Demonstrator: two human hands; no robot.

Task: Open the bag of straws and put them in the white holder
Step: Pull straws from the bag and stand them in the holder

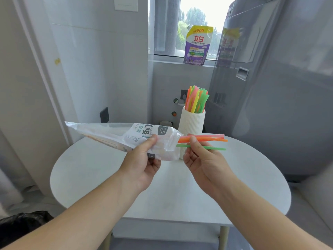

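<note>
Above the round white worktop [90, 168], both hands are held in the air.

The left hand [142, 159] has its fingers curled round a crinkled clear plastic bag with a white printed label [126, 136]. The thumb lies on top, gripping near the mouth end. The bag lies roughly level, its far end pointing away to the left of this hand. Its contents are hard to make out through the film.

The right hand [200, 159] pinches a small bunch of pink, orange and green plastic straws [207, 138] between thumb and fingers. They lie level, free ends sticking out to the right of the hand. Their other ends meet the bag mouth between the two hands; cannot tell whether they sit inside it. The straws overlap, so the count is unclear.

Just beyond the right hand a tall white ribbed holder [191, 121] stands upright on the worktop. Its lower part is hidden behind the bag mouth and the fingers. Neon straws standing in the holder [197, 100] fan out above its rim.

Farther beyond, a purple and yellow pouch [197, 46] stands on the windowsill. Well right of the right hand is a grey appliance [270, 87], cut off by the frame. Low beside the left forearm is a dark object [23, 222], cut off and not identifiable.
</note>
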